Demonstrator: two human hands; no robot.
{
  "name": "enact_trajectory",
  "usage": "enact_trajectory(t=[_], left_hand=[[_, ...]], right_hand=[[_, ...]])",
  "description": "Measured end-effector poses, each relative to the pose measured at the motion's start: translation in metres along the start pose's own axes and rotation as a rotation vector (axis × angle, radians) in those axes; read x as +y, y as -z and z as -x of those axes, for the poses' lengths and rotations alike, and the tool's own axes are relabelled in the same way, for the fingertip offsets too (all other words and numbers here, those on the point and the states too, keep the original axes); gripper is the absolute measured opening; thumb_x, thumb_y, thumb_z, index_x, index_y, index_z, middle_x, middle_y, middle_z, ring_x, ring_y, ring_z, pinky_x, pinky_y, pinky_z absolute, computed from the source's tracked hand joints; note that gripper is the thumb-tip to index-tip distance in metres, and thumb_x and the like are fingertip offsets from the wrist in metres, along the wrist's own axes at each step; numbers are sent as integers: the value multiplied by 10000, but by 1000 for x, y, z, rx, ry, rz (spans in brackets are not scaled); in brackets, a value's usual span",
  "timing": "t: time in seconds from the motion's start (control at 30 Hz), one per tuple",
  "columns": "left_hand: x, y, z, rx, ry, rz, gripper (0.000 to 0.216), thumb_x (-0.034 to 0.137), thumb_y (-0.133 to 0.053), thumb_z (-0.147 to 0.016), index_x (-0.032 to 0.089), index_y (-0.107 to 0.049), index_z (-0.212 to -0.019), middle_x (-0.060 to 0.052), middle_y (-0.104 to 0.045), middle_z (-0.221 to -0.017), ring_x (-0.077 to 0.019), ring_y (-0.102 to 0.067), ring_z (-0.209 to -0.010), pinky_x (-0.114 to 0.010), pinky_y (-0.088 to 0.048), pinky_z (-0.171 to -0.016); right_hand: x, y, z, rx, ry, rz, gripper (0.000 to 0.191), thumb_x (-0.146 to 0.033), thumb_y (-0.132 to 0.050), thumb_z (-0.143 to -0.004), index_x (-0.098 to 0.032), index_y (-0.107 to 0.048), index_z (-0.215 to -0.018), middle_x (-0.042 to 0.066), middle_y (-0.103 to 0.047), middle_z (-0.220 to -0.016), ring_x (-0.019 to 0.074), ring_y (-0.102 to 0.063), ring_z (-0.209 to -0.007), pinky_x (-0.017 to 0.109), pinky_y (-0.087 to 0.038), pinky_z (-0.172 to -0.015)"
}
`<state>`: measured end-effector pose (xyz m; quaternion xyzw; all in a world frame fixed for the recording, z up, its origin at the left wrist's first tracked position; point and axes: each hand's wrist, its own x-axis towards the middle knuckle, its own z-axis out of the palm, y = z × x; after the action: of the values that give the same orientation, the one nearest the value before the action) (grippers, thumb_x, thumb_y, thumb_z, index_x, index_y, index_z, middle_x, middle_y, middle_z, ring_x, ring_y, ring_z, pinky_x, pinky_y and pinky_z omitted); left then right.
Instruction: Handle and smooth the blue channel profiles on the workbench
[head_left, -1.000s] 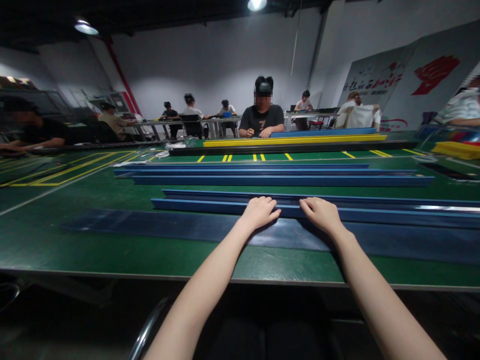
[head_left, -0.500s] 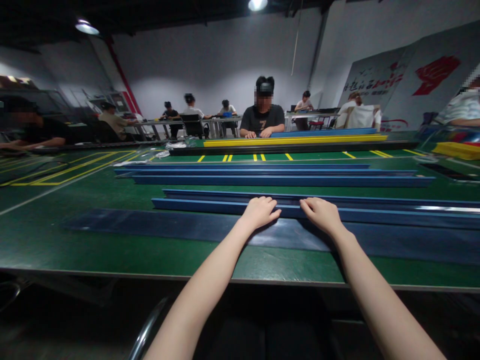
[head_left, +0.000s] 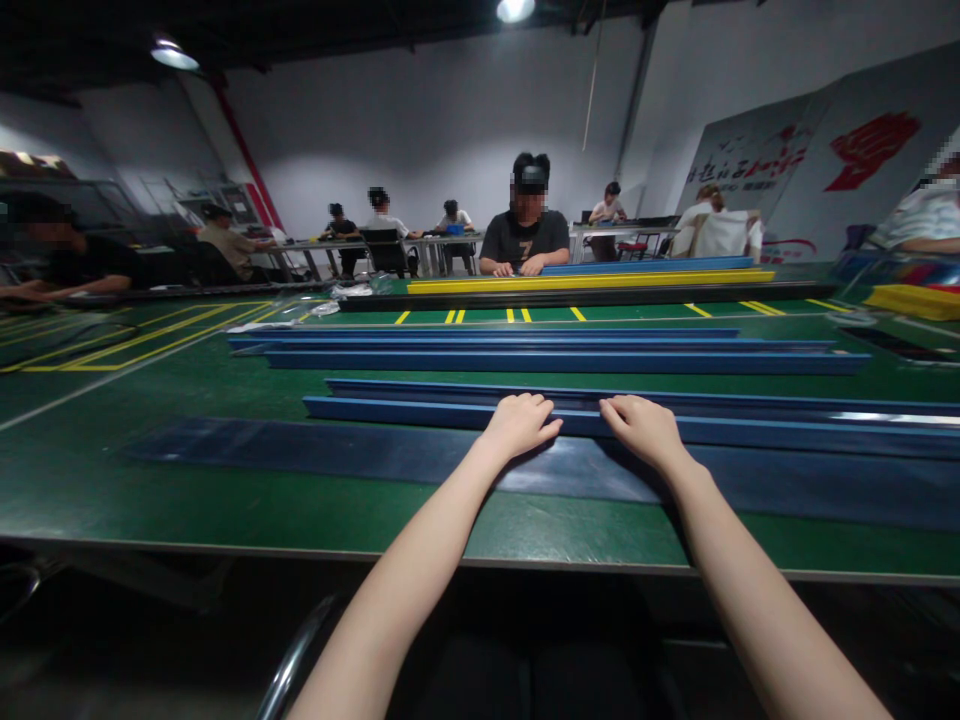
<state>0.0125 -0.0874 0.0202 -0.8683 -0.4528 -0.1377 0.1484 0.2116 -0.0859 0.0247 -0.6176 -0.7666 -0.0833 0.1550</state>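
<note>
A long blue channel strip with raised side walls lies across the green table. My left hand is closed over its near wall, fingers curled to the inside and thumb on the near side. A short way to the right, my right hand grips the same wall, its fingers bent over the edge. Closer to me a flat, shiny dark blue strip runs parallel to the channel, under my wrists. The fingertips of both hands are partly hidden by the wall and knuckles.
Further blue channels lie beyond. Behind them are a black strip, a yellow strip and another blue strip. A person sits opposite, hands near these. A dark phone-like slab lies at right. The table edge is near me.
</note>
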Motion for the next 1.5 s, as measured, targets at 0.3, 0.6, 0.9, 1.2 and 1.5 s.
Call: enact_trajectory(t=[0.3,0.6,0.9,1.2,1.5], left_hand=[[0,1,0,-11,6,9,310,406,-362,-876,176,-570,-870,-49,-619,-901,-177,-567,-872,-273,-431,-730],[0,-1,0,0,1,-12,323,414,-353,-877,176,-571,-864,-42,-623,-893,-180,-572,-860,-277,-437,-720],[0,0,0,-5,3,-17,319,411,-358,-875,175,-572,-865,-42,-624,-897,-182,-574,-860,-279,-437,-705],[0,-1,0,0,1,-13,320,409,-356,-876,174,-573,-867,-41,-623,-893,-184,-574,-858,-284,-440,-709],[0,1,-1,-10,1,-8,319,410,-358,-876,172,-571,-864,-45,-622,-889,-182,-574,-859,-280,-440,-709]], right_hand=[[0,0,0,-5,-2,-5,432,-382,-260,-870,-208,-605,-676,36,-658,-810,162,-579,-807,234,-278,-543],[0,-1,0,-9,-8,1,434,-384,-262,-869,-203,-609,-680,36,-657,-800,160,-579,-792,234,-283,-553],[1,-2,0,21,8,-10,435,-374,-268,-869,-206,-614,-667,37,-657,-783,154,-574,-775,234,-280,-546],[2,-3,-1,17,1,-4,428,-379,-278,-868,-203,-613,-668,38,-654,-783,159,-580,-774,235,-275,-539],[2,-3,-1,21,17,-6,428,-376,-272,-872,-206,-611,-673,36,-657,-788,158,-577,-789,231,-278,-543]])
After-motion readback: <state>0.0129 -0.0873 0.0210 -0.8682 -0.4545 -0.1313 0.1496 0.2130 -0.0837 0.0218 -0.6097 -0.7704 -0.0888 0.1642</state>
